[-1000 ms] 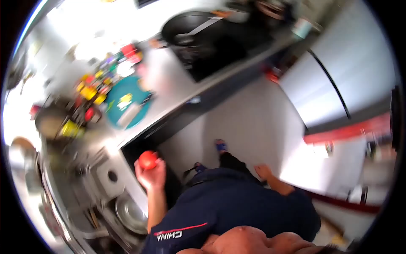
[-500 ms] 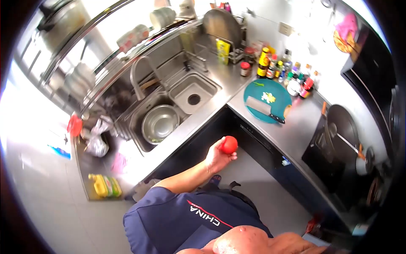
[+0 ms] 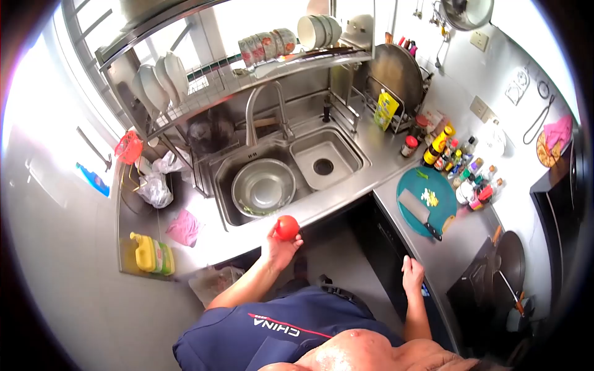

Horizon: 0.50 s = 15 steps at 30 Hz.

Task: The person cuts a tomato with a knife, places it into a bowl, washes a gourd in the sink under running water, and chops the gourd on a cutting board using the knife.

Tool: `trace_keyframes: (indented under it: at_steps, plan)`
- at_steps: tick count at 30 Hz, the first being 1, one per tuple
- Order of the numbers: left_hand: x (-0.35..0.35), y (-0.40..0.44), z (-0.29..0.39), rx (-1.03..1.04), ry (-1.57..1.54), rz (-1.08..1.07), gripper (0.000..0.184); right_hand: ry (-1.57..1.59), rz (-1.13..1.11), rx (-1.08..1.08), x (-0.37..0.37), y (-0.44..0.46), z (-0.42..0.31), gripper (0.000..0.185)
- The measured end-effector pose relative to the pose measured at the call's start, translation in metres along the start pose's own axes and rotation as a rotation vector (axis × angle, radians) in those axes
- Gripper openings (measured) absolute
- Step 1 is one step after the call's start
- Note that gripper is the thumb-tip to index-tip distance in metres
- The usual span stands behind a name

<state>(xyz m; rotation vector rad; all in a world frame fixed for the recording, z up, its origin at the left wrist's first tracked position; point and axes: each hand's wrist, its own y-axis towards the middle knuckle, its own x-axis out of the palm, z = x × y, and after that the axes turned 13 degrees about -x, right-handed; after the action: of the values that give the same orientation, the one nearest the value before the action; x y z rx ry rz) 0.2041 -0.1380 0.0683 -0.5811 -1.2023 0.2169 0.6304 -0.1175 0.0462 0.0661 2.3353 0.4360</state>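
A round red tomato (image 3: 287,227) rests in my left hand (image 3: 280,248), palm up with the fingers around it, near the front edge of the sink. In the left basin of the sink (image 3: 365,162) sits a metal bowl (image 3: 263,187). My right hand (image 3: 413,273) is closed, with bent fingers, over the counter edge at the right; I cannot make out anything in it. Beyond it, a teal round board (image 3: 408,185) holds a cleaver (image 3: 414,206), chopped pale pieces and a green bit.
A tall faucet (image 3: 250,127) rises behind the sink. Bottles (image 3: 435,147) stand behind the board. At the right are a wok (image 3: 511,263) and the stove. On the left lie a pink cloth (image 3: 183,228) and a yellow jug (image 3: 146,252). A dish rack (image 3: 223,83) hangs above.
The view has turned toward the sink. My left hand, still holding the tomato, is now by the sink's front edge. My right hand has come into view at the right.
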Motion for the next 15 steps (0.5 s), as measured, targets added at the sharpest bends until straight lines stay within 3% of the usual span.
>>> trace_keyframes:
  at_steps: [7, 9, 15]
  plan:
    - [-0.001, 0.021, 0.082, 0.131, -0.048, 0.002, 0.052, 0.120, -0.029, -0.263, 0.041, 0.190, -0.110, 0.041]
    - [-0.001, 0.022, 0.101, 0.178, -0.074, 0.013, 0.050, 0.116, -0.024, -0.459, 0.050, 0.237, -0.139, 0.038]
    - [-0.012, 0.022, 0.121, 0.294, -0.154, 0.093, 0.049, 0.173, -0.095, -0.754, 0.069, 0.350, -0.225, 0.025]
